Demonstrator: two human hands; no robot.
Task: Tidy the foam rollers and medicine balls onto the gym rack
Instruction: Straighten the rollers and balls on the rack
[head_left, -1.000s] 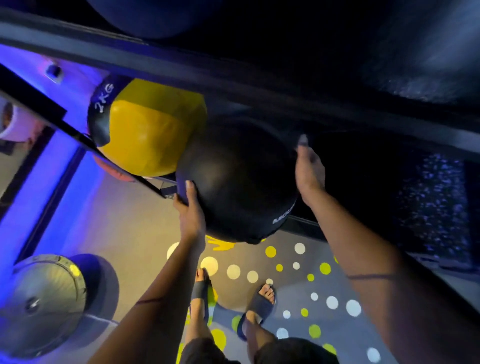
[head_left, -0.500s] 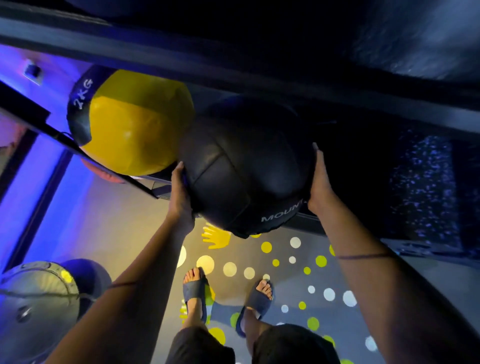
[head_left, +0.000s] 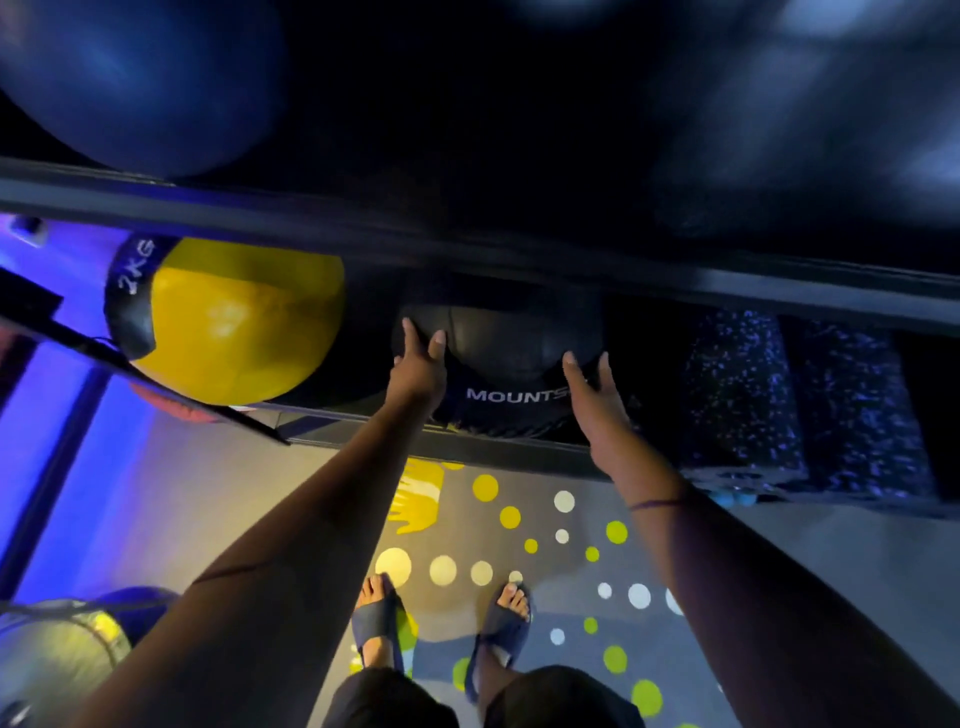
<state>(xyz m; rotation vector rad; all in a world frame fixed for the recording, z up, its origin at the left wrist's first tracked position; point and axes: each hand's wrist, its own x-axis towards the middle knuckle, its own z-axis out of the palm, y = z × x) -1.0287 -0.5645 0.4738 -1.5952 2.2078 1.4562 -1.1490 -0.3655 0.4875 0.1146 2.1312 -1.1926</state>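
Observation:
A black medicine ball (head_left: 506, 353) printed "MOUNT" sits on the rack's lower shelf (head_left: 509, 449), under a dark crossbar (head_left: 519, 249). My left hand (head_left: 420, 364) lies with straight fingers against the ball's left side. My right hand (head_left: 595, 402) is spread at the ball's right side, fingers straight, at most brushing it. A yellow and black 2KG medicine ball (head_left: 228, 322) rests on the same shelf to the left. Speckled black foam rollers (head_left: 737, 400) lie on the shelf to the right.
A big blue exercise ball (head_left: 140, 78) sits on the upper level at the left. A domed balance trainer (head_left: 57, 660) lies on the floor at lower left. My sandalled feet (head_left: 441, 634) stand on a dotted floor mat. A blue-lit wall runs along the left.
The black ball, held between both hands in front of the rack, has gone back onto the lower shelf. Both hands have loosened from its sides and opened.

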